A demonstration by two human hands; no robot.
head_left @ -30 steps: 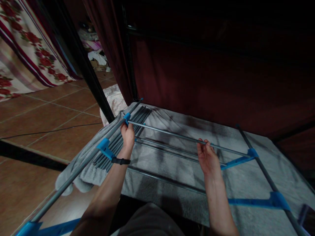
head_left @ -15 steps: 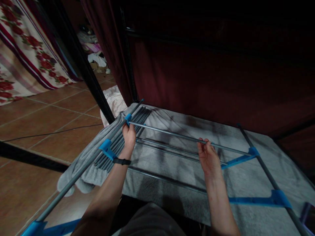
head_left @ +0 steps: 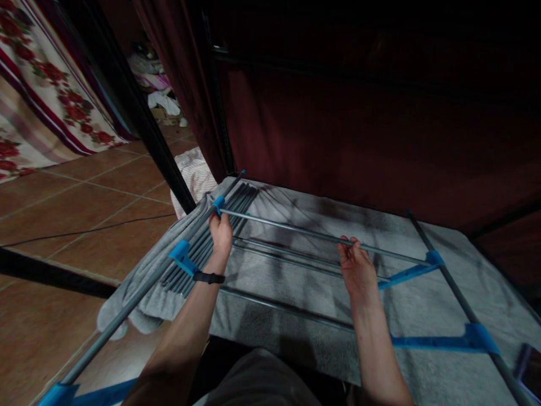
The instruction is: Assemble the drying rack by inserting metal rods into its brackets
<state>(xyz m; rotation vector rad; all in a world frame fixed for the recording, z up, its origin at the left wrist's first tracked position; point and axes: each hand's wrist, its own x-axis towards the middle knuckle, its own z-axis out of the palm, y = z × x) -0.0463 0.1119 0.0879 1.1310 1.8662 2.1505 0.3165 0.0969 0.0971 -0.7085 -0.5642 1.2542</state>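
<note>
A frame of grey metal tubes and blue plastic brackets stretches before me over a grey blanket. My left hand (head_left: 221,230) is closed around the left end of a thin crossbar tube (head_left: 287,227), just where it meets a blue connector (head_left: 218,204) on the left side pole (head_left: 127,309). Farther along the same tube, my right hand (head_left: 355,262) grips it with the fingertips, palm turned up. The tube's other end reaches a blue bracket (head_left: 412,273) on the right side pole (head_left: 459,299). Lower crossbars (head_left: 287,310) run nearer my body.
Several loose grey tubes (head_left: 243,197) lie side by side on the grey blanket (head_left: 313,206), beneath the left pole. A black post (head_left: 164,152) rises at the left, beside the tiled floor (head_left: 105,200). Behind hangs a dark red curtain (head_left: 338,146). A dark purple-edged object (head_left: 528,369) lies lower right.
The view has shifted very slightly. Both hands keep their places on the crossbar tube, and the frame stands as before.
</note>
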